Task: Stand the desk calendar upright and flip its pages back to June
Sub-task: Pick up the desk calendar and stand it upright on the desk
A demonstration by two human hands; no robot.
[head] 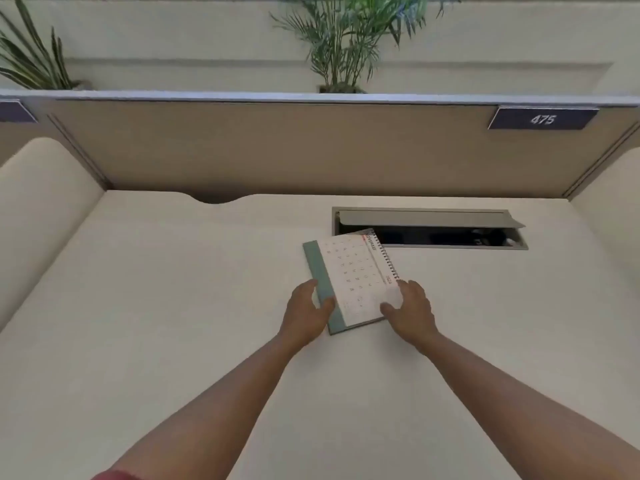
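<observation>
The desk calendar lies flat on the white desk, turned askew, with a white month page up, a green base strip along its left side and a wire spiral along its right side. My left hand rests on the green strip at the near left corner, thumb over the edge. At the near right corner my right hand touches the page, fingers spread on the spiral side. The month name is too blurred to read.
An open cable hatch with a raised grey lid sits just behind the calendar's far corner. A tan partition with a plate reading 475 closes the back. Potted plants stand beyond it.
</observation>
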